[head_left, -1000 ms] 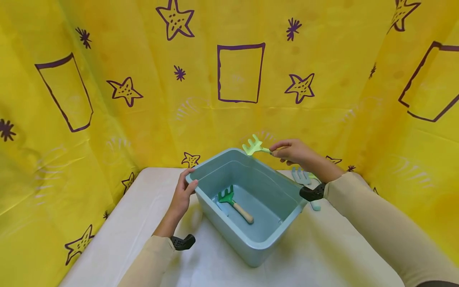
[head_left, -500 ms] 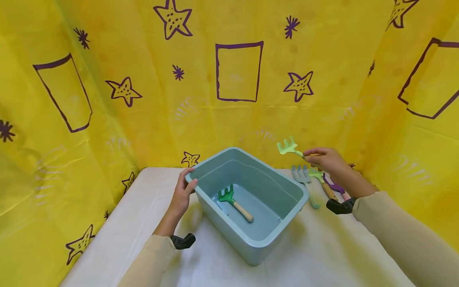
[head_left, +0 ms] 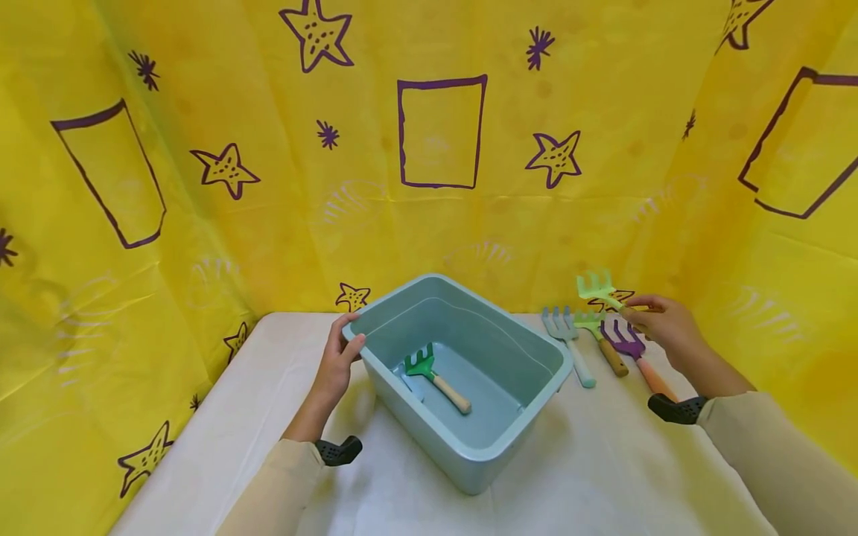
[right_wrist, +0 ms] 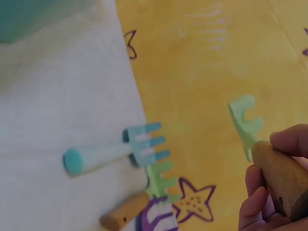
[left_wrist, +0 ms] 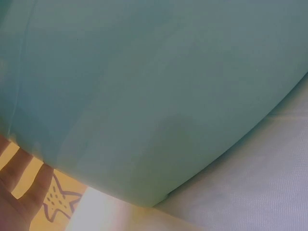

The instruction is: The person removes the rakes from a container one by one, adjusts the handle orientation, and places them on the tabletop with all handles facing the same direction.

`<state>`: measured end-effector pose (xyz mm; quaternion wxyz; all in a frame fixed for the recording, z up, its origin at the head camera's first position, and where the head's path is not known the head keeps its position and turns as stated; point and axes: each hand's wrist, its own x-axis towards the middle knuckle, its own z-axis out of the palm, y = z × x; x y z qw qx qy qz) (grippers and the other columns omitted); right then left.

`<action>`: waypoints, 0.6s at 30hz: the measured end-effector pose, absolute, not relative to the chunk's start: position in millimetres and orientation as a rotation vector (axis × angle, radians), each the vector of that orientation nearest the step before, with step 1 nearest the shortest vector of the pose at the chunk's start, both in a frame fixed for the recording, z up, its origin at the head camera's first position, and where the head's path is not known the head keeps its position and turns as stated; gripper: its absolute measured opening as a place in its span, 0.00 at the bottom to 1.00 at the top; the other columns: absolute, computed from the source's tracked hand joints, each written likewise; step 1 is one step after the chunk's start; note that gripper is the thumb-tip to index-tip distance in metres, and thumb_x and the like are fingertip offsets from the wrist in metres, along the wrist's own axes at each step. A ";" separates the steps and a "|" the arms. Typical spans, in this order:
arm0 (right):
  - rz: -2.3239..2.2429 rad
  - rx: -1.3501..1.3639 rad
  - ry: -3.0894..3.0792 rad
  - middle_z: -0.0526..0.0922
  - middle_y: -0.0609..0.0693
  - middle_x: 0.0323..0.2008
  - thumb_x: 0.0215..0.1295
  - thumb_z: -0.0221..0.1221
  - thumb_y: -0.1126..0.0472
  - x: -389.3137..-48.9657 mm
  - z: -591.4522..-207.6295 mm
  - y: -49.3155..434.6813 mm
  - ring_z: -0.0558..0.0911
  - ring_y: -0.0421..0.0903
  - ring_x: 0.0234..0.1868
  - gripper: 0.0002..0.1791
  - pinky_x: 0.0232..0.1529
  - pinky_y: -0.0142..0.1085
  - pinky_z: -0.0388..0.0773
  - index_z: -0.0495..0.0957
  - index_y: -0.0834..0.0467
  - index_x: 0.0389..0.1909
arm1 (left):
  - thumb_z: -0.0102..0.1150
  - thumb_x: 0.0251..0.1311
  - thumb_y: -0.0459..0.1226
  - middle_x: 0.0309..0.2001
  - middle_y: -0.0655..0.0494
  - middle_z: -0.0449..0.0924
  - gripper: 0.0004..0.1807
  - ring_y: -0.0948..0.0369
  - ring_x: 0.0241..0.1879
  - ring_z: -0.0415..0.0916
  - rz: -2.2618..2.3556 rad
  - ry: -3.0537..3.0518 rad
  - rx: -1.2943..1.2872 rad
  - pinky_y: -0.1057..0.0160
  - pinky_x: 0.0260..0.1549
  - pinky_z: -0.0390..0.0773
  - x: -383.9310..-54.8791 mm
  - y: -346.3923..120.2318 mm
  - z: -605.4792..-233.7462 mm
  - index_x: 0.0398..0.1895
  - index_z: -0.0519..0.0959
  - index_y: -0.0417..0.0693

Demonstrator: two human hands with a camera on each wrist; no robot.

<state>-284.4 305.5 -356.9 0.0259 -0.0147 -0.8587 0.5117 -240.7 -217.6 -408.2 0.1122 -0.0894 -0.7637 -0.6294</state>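
My left hand (head_left: pixel 333 366) grips the left corner of a blue-grey plastic bin (head_left: pixel 462 447) at its rim; its fingers also show at the bin's edge in the left wrist view. Inside the bin lies a green hand rake (head_left: pixel 450 392) with a pale wooden handle, beside a light blue piece partly hidden by it. My right hand (head_left: pixel 670 331) holds a light green hand rake (head_left: pixel 599 289) by its wooden handle (right_wrist: pixel 279 171), raised above the rakes at the table's back right. In the right wrist view thumb and fingers close round that handle, tines pointing away.
Right of the bin, several rakes lie side by side: a light blue one (head_left: pixel 568 344), a light green one with a wooden handle (head_left: pixel 611 356), and a purple one with a pinkish-orange handle (head_left: pixel 653 380). A yellow patterned curtain (head_left: pixel 442 238) stands behind the white-covered table (head_left: pixel 590 461).
My right hand has carried the light green rake rightward, from over the bin's back rim to above the lying rakes, bringing them into view. My left hand and the bin stay put.
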 end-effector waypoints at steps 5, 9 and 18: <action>1.543 -0.090 -2.622 0.78 0.43 0.34 0.70 0.57 0.50 -276.8 -370.8 327.9 0.78 0.36 0.31 0.28 0.34 0.28 0.76 0.67 0.70 0.56 | 0.43 0.73 0.36 0.68 0.38 0.59 0.25 0.39 0.62 0.63 -1.840 -2.259 -0.263 0.43 0.57 0.66 -231.7 -213.6 -395.7 0.70 0.55 0.42; 1.524 -0.160 -2.628 0.79 0.39 0.30 0.69 0.57 0.50 -270.3 -380.5 343.1 0.79 0.36 0.29 0.29 0.32 0.28 0.76 0.67 0.72 0.56 | 0.43 0.73 0.36 0.68 0.38 0.60 0.25 0.38 0.62 0.63 -1.849 -2.248 -0.279 0.42 0.57 0.66 -231.4 -213.9 -395.3 0.70 0.55 0.42; 1.483 -0.358 -2.698 0.80 0.46 0.33 0.69 0.57 0.47 -256.1 -401.1 375.7 0.79 0.49 0.36 0.32 0.36 0.37 0.77 0.67 0.72 0.55 | 0.43 0.73 0.36 0.68 0.39 0.59 0.25 0.38 0.62 0.62 -1.854 -2.252 -0.272 0.42 0.58 0.66 -232.1 -213.8 -396.2 0.70 0.55 0.44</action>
